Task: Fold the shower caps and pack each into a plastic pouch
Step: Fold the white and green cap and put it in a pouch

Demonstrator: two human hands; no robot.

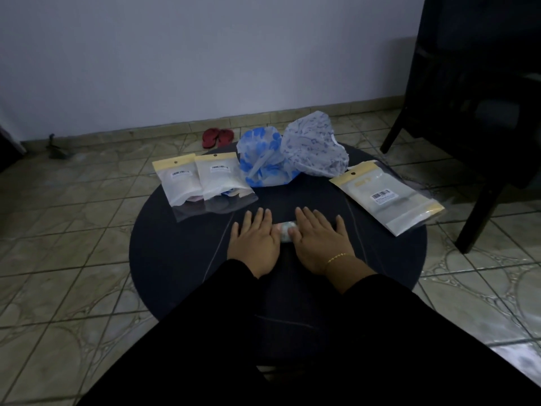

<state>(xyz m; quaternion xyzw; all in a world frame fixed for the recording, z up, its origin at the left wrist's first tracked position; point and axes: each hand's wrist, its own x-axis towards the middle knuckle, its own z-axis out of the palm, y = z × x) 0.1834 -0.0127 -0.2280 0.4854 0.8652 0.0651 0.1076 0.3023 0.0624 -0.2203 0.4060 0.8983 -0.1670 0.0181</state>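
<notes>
On the round dark table, my left hand and my right hand lie flat, fingers straight, pressing a folded shower cap; only a small pale strip of it shows between them. Two loose shower caps sit at the table's far side: one with blue flowers, and to its right one with a fine blue print. At the far left lie two pouches with folded caps inside. A stack of flat pouches lies at the right.
A dark wooden chair stands at the right, close to the table. Red sandals lie on the tiled floor near the wall behind the table. My dark sleeves cover the table's near part.
</notes>
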